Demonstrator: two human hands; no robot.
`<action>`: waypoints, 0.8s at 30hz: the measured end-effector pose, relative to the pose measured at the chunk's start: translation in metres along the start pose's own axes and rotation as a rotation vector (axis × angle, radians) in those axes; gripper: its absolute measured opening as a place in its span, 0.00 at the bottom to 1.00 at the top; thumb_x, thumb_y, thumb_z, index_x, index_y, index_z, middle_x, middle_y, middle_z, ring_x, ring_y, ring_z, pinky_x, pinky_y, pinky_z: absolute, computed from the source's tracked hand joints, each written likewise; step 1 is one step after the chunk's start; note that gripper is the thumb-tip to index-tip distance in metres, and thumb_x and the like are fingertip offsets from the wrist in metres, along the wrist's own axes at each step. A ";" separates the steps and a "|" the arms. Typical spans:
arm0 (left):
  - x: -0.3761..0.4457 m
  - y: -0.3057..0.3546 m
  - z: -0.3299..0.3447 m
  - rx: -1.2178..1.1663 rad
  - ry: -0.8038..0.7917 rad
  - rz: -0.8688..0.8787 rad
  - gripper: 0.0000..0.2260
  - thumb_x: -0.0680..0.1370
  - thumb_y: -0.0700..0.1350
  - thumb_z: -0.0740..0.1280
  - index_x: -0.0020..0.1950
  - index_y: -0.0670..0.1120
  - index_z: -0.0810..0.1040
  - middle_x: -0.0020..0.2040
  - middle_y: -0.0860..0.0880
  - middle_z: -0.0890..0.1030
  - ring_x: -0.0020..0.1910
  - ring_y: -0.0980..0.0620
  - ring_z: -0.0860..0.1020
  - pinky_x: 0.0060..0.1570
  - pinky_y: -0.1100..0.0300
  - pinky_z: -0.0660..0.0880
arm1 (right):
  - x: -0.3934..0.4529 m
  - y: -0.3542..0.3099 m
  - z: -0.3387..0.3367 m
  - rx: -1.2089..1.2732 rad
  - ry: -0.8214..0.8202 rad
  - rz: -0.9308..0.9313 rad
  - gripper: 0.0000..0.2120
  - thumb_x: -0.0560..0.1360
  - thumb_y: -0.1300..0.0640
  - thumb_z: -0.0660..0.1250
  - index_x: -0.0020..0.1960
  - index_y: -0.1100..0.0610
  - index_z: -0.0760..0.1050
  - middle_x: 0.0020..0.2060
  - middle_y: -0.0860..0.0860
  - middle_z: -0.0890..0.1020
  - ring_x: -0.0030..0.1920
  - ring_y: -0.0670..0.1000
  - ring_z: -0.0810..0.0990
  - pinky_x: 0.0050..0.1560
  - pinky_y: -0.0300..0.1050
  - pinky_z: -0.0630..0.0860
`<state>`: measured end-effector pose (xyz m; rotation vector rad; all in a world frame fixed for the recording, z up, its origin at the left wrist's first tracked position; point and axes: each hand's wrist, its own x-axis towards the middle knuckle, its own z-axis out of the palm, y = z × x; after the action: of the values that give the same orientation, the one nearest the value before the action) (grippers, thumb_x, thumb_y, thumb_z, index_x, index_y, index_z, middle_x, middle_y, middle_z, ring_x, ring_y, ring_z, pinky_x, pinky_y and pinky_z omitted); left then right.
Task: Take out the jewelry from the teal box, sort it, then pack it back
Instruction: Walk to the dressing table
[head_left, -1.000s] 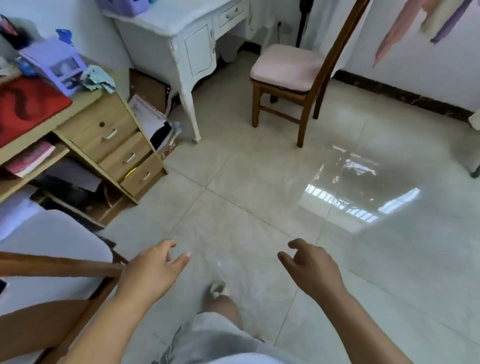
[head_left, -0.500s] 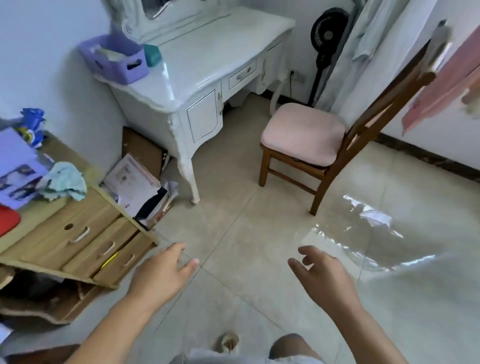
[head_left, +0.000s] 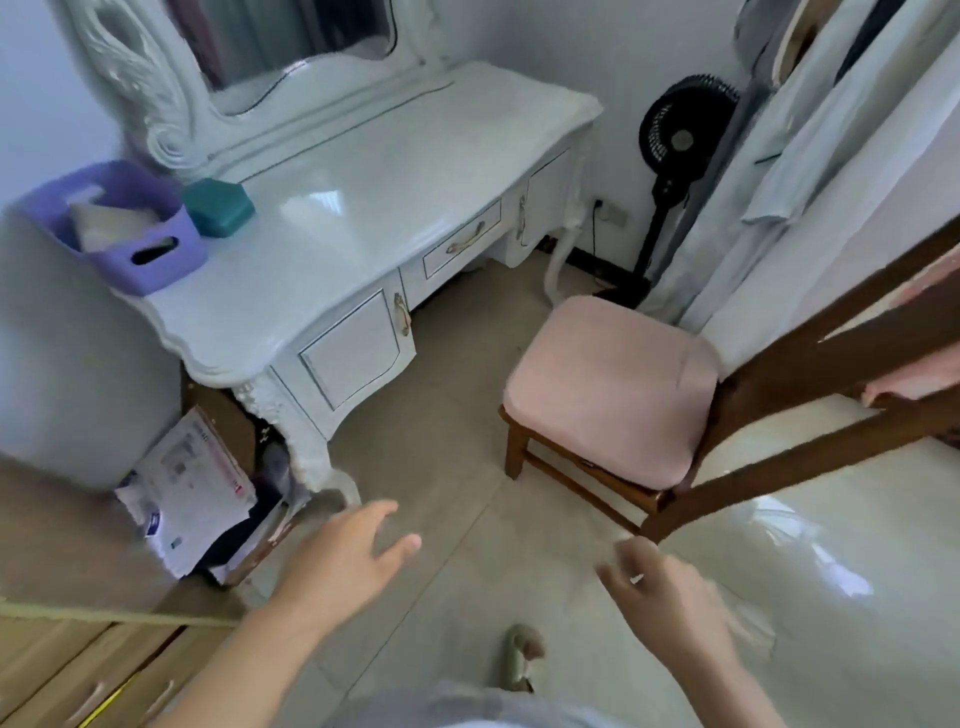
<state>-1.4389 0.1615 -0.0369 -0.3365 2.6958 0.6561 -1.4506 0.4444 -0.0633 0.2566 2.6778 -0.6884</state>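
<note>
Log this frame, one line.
phase: approach | teal box: closed, on dresser beside purple basket | left hand: empty | right hand: empty

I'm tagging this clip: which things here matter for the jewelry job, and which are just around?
For the job:
teal box, closed, on the white dressing table
left hand, right hand, both empty

Just around:
purple basket
pink-cushioned chair
black fan
papers

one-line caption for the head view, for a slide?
Both hands, left and right, empty above the floor; closed teal box on the white dressing table.
</note>
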 end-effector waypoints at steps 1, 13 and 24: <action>0.018 0.006 -0.012 -0.015 0.035 -0.014 0.22 0.75 0.60 0.60 0.67 0.55 0.67 0.61 0.54 0.76 0.58 0.54 0.75 0.50 0.59 0.70 | 0.027 -0.014 -0.009 -0.010 -0.016 -0.039 0.17 0.74 0.43 0.60 0.58 0.51 0.73 0.49 0.49 0.81 0.50 0.51 0.79 0.41 0.43 0.71; 0.169 -0.049 -0.087 -0.190 0.184 -0.358 0.20 0.75 0.60 0.60 0.64 0.54 0.70 0.53 0.55 0.79 0.51 0.56 0.77 0.54 0.56 0.74 | 0.264 -0.207 -0.017 -0.132 -0.181 -0.353 0.17 0.74 0.42 0.60 0.58 0.49 0.73 0.51 0.47 0.80 0.53 0.51 0.78 0.50 0.44 0.73; 0.355 -0.056 -0.214 -0.195 0.288 -0.354 0.20 0.76 0.62 0.57 0.66 0.57 0.67 0.60 0.56 0.76 0.54 0.56 0.76 0.50 0.62 0.69 | 0.399 -0.388 -0.053 -0.174 -0.199 -0.569 0.20 0.75 0.41 0.58 0.63 0.49 0.70 0.54 0.45 0.79 0.53 0.47 0.77 0.54 0.44 0.75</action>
<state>-1.8046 -0.0411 -0.0170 -1.0024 2.7305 0.8127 -1.9341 0.1690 -0.0084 -0.6087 2.5945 -0.5868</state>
